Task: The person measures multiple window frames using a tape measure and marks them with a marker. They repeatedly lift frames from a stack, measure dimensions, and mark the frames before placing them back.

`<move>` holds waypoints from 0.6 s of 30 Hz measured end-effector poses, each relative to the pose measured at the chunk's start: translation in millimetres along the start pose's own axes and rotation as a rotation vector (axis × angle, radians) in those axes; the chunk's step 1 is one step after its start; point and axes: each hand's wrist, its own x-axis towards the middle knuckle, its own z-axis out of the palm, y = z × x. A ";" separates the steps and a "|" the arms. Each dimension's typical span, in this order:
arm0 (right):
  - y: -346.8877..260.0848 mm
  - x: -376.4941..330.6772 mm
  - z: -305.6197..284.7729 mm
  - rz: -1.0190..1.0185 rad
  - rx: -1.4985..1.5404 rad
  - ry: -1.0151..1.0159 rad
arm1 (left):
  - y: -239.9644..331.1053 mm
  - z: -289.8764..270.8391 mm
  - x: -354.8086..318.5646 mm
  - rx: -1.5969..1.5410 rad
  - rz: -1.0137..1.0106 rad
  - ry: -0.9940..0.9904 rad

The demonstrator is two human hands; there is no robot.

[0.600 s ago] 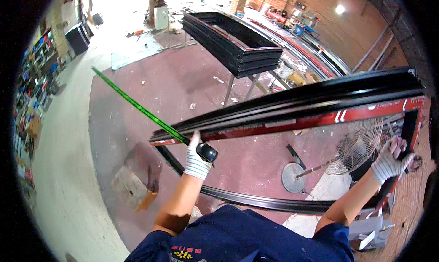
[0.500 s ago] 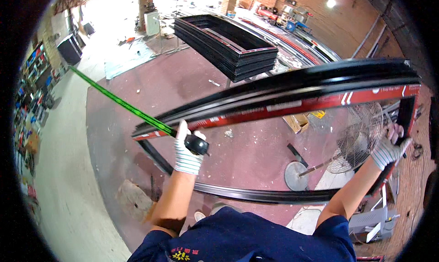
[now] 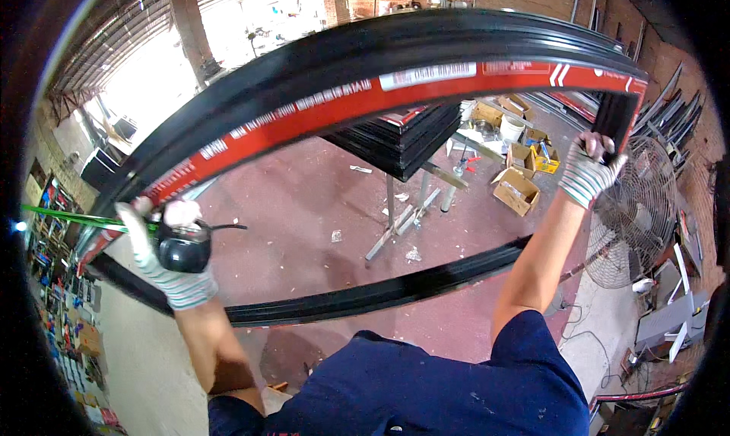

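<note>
A large black rectangular window or door frame [image 3: 334,105], with a red printed strip along its inner side, is held up in front of me, tilted. My left hand [image 3: 186,288], in a striped white glove, is closed around a black tape measure [image 3: 185,253] beside the frame's left corner. Its green blade [image 3: 72,215] runs out to the left. The thumb points up by the red strip; whether those fingers also bear on the frame I cannot tell. At the right side of the frame, my gloved right hand [image 3: 589,171] is wrapped around the upright.
Beyond the frame, stacked black frames [image 3: 403,143] rest on a stand [image 3: 391,227]. Cardboard boxes [image 3: 517,193] and a white bucket [image 3: 512,126] sit behind. A large fan [image 3: 635,208] stands at right, close to my right hand. Tools and parts [image 3: 65,284] line the left.
The frame has risen in view and now covers much of the frame stack. My left hand has moved left with the tape measure; my right hand is higher. The view has shifted.
</note>
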 end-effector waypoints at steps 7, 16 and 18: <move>250.7 -34.5 51.2 0.088 -0.339 0.429 | 42.6 -7.4 186.2 0.133 -0.065 -0.485; 428.4 -321.9 -109.3 1.021 -0.908 0.062 | 24.3 -135.6 433.0 0.394 -0.180 -0.669; 467.2 -362.8 -128.6 0.326 -1.788 -0.985 | 16.7 -155.8 485.7 0.471 -0.199 -0.651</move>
